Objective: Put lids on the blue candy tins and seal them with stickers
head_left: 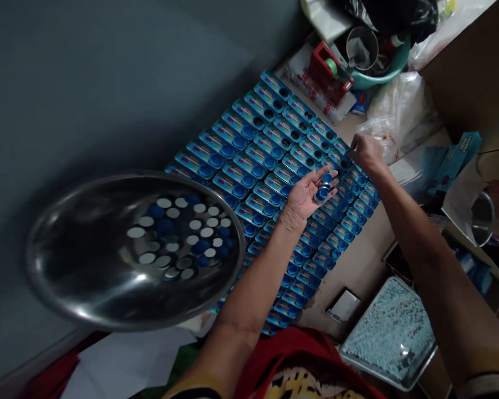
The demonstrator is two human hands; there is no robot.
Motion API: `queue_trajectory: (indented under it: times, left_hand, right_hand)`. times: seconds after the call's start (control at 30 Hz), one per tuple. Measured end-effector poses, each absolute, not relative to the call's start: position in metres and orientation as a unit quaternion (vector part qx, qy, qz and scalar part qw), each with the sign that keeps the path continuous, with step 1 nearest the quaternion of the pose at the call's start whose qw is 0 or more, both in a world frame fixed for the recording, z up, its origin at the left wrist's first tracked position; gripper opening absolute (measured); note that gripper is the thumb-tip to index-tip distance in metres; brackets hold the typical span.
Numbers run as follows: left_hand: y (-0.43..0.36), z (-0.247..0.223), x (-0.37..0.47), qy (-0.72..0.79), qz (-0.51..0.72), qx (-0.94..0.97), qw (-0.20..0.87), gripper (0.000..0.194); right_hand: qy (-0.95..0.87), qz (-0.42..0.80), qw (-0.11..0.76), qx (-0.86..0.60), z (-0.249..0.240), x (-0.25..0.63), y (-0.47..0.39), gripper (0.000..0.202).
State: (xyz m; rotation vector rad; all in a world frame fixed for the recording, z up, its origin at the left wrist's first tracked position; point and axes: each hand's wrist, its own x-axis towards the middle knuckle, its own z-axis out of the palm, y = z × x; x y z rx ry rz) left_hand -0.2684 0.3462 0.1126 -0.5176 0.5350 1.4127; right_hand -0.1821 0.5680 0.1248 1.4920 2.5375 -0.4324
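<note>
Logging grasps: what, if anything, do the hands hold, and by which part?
Left hand: blue caps, resting loose on the upturned fingers. Right hand: curled; can't tell if anything's held.

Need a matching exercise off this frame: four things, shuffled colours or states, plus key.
Column A
1. left hand
2. metal bowl
3. tape dispenser
4. tray

Column B
a. mostly red
b. holds pale blue bits
c. palm up, blue caps on it
d. contains white and blue discs

Pairs: 1-c, 2-d, 3-a, 4-b
</note>
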Motion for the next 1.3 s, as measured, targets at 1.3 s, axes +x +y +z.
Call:
queue_trajectory:
  times: [1.3]
  left_hand:
    - [0.329,0.113,-0.252,0.264,0.633,-0.249,0.684,0.049]
  right_hand:
    - [0.894,-0.272,0.02,0.356,0.153,-0.135,0.436,0.017]
